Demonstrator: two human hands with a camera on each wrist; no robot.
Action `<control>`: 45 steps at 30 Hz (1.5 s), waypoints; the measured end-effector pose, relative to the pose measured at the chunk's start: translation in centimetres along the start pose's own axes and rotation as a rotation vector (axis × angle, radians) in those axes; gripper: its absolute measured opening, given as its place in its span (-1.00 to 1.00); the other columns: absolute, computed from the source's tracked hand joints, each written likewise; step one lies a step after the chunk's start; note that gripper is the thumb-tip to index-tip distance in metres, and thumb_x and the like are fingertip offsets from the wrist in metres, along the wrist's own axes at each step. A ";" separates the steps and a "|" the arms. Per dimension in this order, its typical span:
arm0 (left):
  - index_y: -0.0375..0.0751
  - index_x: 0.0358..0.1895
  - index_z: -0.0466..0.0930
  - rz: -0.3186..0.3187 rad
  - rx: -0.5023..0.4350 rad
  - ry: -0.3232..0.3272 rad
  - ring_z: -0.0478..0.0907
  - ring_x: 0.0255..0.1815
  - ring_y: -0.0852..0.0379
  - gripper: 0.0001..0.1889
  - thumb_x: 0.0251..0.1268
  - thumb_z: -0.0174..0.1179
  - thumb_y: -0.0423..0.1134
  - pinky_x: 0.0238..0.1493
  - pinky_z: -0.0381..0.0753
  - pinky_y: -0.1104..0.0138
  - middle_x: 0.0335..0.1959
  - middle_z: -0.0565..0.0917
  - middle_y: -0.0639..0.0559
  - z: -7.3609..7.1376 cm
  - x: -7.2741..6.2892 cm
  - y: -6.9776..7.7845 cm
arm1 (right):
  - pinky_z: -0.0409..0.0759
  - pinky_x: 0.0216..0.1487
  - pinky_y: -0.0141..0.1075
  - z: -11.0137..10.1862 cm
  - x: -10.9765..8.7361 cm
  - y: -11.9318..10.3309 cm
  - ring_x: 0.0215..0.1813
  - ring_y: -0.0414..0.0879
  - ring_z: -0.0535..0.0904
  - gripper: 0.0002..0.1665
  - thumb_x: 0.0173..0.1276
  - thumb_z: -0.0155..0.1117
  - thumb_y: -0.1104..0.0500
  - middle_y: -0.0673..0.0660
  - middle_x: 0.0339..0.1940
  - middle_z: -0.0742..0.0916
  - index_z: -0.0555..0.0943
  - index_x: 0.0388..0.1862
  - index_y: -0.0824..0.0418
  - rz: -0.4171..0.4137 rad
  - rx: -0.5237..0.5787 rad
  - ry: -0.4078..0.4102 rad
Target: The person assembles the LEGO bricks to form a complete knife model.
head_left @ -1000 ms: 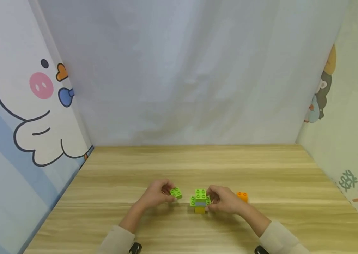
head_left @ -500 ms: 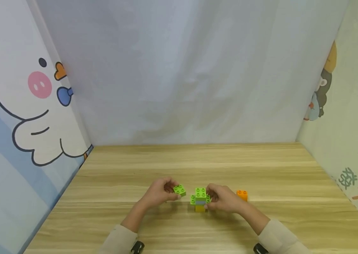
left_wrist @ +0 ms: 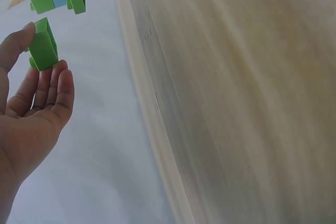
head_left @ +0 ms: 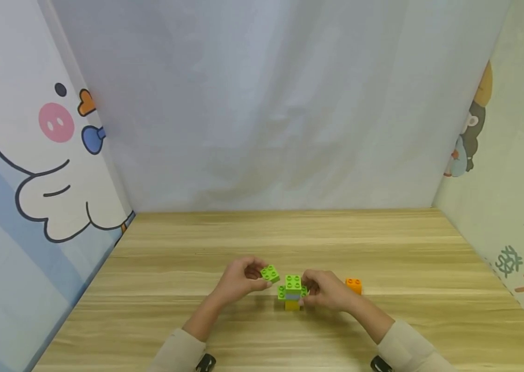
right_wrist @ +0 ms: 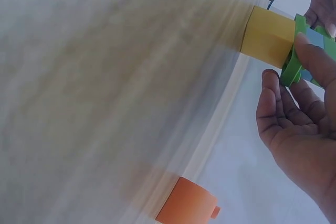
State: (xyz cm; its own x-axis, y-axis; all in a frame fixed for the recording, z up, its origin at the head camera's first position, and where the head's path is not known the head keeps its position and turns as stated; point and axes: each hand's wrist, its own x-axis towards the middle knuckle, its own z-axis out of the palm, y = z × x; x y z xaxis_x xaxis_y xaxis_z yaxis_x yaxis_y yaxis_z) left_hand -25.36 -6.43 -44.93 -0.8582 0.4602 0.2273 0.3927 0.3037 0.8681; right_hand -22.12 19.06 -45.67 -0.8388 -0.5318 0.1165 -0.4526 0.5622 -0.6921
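My left hand [head_left: 237, 281] pinches a small green toy building brick [head_left: 270, 274] between thumb and fingers, raised just left of the stack. In the left wrist view that brick [left_wrist: 43, 45] shows its hollow underside. A stack of building bricks stands upright on the table: a yellow brick [head_left: 292, 305] at the bottom, a wide green plate [head_left: 282, 293] over it, then a light blue layer [head_left: 292, 297] and a green brick [head_left: 292, 282] on top. My right hand [head_left: 329, 290] grips the right side of the stack, thumb at the green plate [right_wrist: 294, 56] in the right wrist view.
An orange building brick [head_left: 353, 285] stands on the wooden table [head_left: 173, 237] right of the stack, close behind my right wrist. A pale curtain [head_left: 266, 129] hangs at the table's far edge, and printed cloths hang at both sides.
My left hand has moved right and slightly up with the green brick, bringing it closer to the stack. My right hand stays at the stack, which has not moved.
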 end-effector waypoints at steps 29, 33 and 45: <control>-0.48 -0.06 0.54 0.136 -0.077 -0.036 0.54 -0.22 -0.06 -0.69 0.10 0.28 -0.48 -0.11 0.56 0.22 -0.18 0.56 -0.19 1.5 -0.1 4.0 | 0.52 -0.42 -0.35 -0.1 -0.1 -0.3 -0.41 -0.17 0.50 -0.69 0.09 0.45 0.18 -0.01 -0.39 0.63 0.52 -0.27 0.27 0.010 0.012 0.005; -0.52 -0.08 0.53 0.132 -0.095 -0.049 0.54 -0.23 -0.07 -0.69 0.07 0.28 -0.51 -0.12 0.57 0.21 -0.20 0.57 -0.23 1.5 -0.5 5.2 | 0.53 -0.41 -0.36 0.2 0.0 -0.1 -0.41 -0.18 0.51 -0.70 0.10 0.44 0.19 -0.01 -0.39 0.63 0.53 -0.27 0.27 0.015 0.021 0.000; -0.47 -0.08 0.55 0.122 -0.088 -0.073 0.53 -0.21 -0.14 -0.69 0.07 0.30 -0.46 -0.13 0.55 0.16 -0.19 0.56 -0.18 2.2 0.2 4.5 | 0.53 -0.43 -0.36 0.3 0.2 0.4 -0.42 -0.19 0.52 -0.68 0.08 0.46 0.17 0.00 -0.40 0.64 0.53 -0.28 0.27 -0.008 0.019 0.013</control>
State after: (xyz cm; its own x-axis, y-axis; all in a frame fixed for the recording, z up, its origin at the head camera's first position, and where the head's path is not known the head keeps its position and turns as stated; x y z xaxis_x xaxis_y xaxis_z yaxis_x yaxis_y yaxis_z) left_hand -23.00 -3.12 -42.00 -0.7786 0.5493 0.3035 0.4594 0.1694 0.8719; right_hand -22.38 19.04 -46.11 -0.8392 -0.5278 0.1309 -0.4534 0.5462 -0.7043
